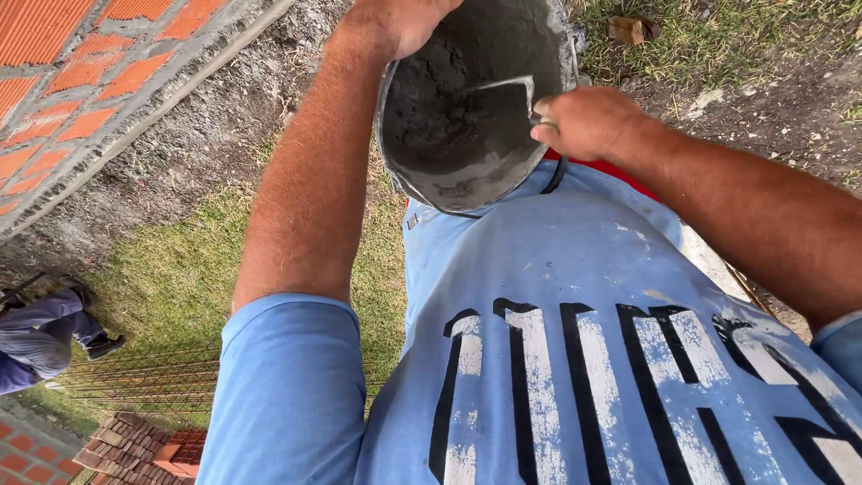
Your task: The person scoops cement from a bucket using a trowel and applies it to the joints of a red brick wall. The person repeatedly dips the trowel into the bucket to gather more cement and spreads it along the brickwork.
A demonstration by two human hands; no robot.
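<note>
Far left: orange brick wall [63, 81], another person's legs in grey trousers [40, 332] on the grass [180, 269]. Left hand [395, 22] clamped on rim of the round grey mortar-caked bucket [476, 99], held up at chest. Right hand [584, 121] closed round the metal trowel [512, 85], blade inside bucket. Step looks like scraping mortar; needs bucket kept steady.

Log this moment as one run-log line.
left hand: grips bucket rim | right hand: holds trowel inside bucket | contents: grey mortar | below: grass, brick wall
</note>
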